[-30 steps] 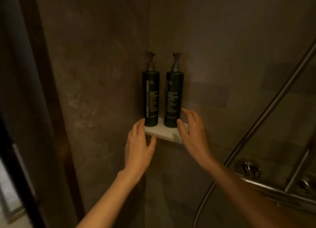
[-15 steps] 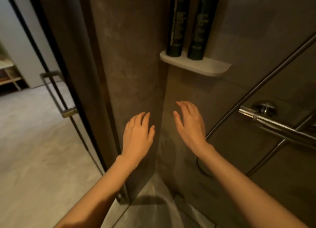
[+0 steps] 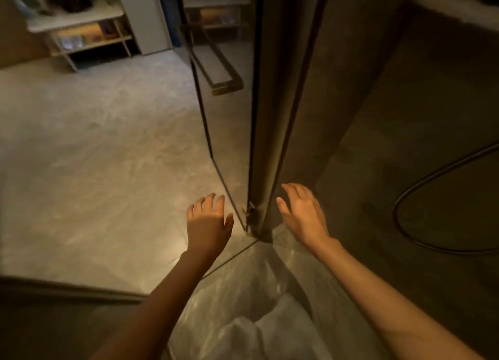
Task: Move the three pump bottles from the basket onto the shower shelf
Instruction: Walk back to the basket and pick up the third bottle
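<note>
While both hands hang empty near the foot of the glass door frame (image 3: 266,116), neither basket nor third pump bottle is in view, so its direction and long axis cannot be told. Left hand (image 3: 208,224): fingers spread, holding nothing, left of the frame, over the pale stone floor (image 3: 94,157). Right hand (image 3: 302,214): fingers spread, empty, right of the frame, inside the shower. Shower shelf (image 3: 445,4) shows only at its edge, high and right of the frame; bottle bases there are too dark to count. Judgement: a further fetch is likely. A wooden rack (image 3: 89,35) stands far left of the frame.
</note>
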{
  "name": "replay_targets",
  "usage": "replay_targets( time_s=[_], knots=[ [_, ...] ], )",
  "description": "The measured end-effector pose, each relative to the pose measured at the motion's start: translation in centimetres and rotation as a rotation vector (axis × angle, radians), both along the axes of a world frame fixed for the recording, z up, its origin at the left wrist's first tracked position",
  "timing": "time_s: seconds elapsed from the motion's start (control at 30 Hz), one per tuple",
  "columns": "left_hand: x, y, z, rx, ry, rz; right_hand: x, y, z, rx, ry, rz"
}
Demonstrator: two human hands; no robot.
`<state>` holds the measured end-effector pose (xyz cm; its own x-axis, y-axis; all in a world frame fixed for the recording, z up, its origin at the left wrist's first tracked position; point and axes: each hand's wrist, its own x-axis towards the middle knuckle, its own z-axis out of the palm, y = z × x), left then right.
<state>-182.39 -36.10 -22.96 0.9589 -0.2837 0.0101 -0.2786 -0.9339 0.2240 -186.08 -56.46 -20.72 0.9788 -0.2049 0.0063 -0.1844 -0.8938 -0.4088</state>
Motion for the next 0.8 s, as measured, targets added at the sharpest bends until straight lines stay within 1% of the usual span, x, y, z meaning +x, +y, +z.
replay_targets(
  time_s=[0.07, 0.27, 0.37, 0.5, 0.63, 0.8],
  knots=[
    [-0.6, 4.0, -0.6, 0.051, 0.040, 0.078, 0.2, 3.6, -0.7, 0.004, 0.029, 0.080],
    [-1.0, 13.0, -0.5, 0.044, 0.017, 0.269, 2.6, 12.6, -1.5, 0.013, 0.021, 0.282],
    [0.1, 16.3, -0.4, 0.024, -0.004, 0.343, 5.7, 16.1, -1.6, 0.001, 0.002, 0.373],
    [2.1, 20.0, -1.1, 0.006, -0.019, 0.454, 10.7, 20.5, -2.1, 0.063, 0.011, 0.472],
    [7.2, 22.6, -1.4, 0.003, -0.025, 0.525, 16.9, 24.4, -3.1, 0.077, 0.015, 0.559],
    [17.2, 25.7, -1.1, 0.016, -0.029, 0.615, 28.0, 28.3, -3.4, 0.052, 0.032, 0.661]
  ],
)
